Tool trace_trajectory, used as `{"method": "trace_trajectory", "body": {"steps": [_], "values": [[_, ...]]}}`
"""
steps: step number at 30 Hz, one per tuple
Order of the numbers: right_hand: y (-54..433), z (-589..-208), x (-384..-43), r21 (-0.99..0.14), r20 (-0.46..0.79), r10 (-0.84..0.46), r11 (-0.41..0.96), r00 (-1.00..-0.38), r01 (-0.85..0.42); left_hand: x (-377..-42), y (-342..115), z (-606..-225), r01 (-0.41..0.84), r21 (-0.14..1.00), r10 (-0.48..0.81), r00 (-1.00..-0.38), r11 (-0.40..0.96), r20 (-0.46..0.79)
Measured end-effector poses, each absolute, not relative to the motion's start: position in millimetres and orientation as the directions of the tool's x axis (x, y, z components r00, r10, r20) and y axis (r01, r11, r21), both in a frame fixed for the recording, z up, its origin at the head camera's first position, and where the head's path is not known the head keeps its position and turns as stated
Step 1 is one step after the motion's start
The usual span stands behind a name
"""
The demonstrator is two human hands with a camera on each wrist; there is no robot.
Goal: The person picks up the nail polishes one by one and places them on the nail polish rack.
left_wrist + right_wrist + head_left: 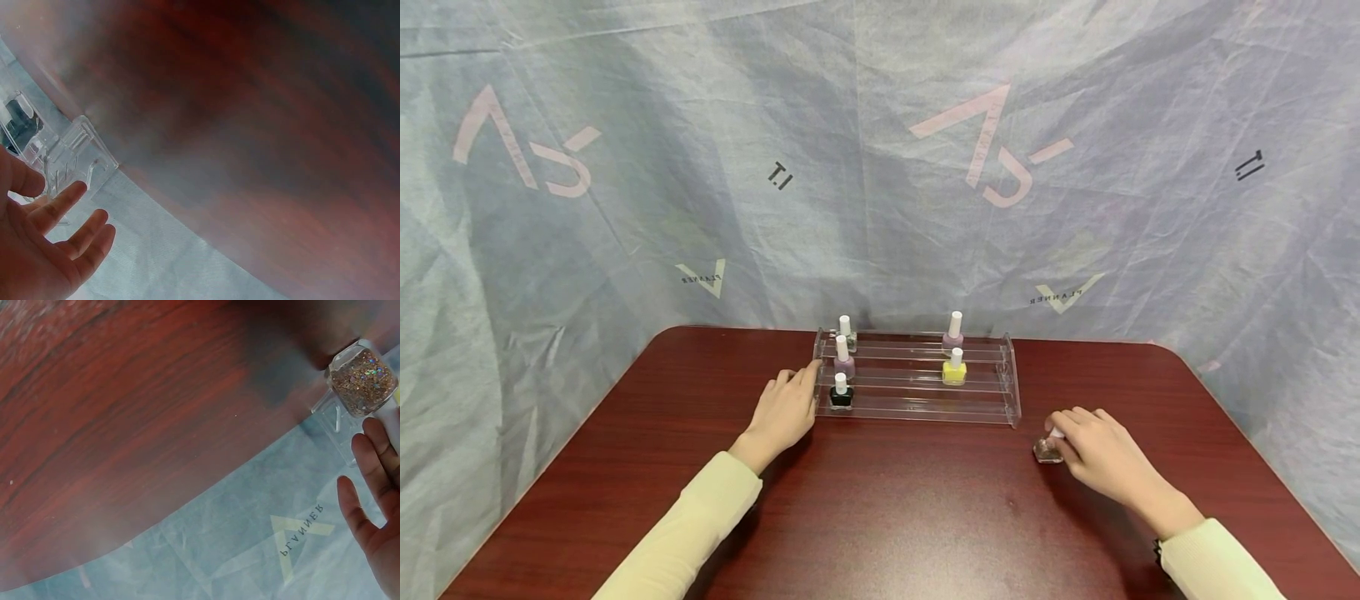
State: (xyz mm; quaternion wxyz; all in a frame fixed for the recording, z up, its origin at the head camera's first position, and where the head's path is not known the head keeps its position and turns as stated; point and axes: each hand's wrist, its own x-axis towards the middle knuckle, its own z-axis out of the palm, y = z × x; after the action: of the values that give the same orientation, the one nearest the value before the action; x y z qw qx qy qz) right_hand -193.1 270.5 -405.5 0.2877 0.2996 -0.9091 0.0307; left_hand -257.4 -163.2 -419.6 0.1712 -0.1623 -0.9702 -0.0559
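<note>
My right hand (1093, 450) pinches the white cap of a glitter nail polish bottle (362, 381), right of a clear acrylic rack (917, 412). The bottle is low over the table, tilted; I cannot tell if it touches the wood. My left hand (784, 410) rests at the rack's left end, fingers fairly straight against its side panel. Standing on the rack are a dark nail polish bottle (841, 397) in front, a mauve one (844, 367) behind it and a clear-looking one (850, 339) at the back left. Toward its right are a yellow bottle (954, 372) and another mauve one (952, 340).
The rack stands near the far edge of a dark red wooden table (910, 517). A grey fabric sheet (865, 167) with printed letters hangs right behind the table and along its sides.
</note>
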Motion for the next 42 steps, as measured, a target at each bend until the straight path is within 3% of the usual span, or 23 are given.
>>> {"method": "trace_trajectory", "body": {"steps": [42], "values": [[226,-388,-212,0.101,0.558,-0.596,0.74,-0.578,-0.665,-257,-162,-419,0.327,0.055,0.288,-0.892,0.944,0.348]]}}
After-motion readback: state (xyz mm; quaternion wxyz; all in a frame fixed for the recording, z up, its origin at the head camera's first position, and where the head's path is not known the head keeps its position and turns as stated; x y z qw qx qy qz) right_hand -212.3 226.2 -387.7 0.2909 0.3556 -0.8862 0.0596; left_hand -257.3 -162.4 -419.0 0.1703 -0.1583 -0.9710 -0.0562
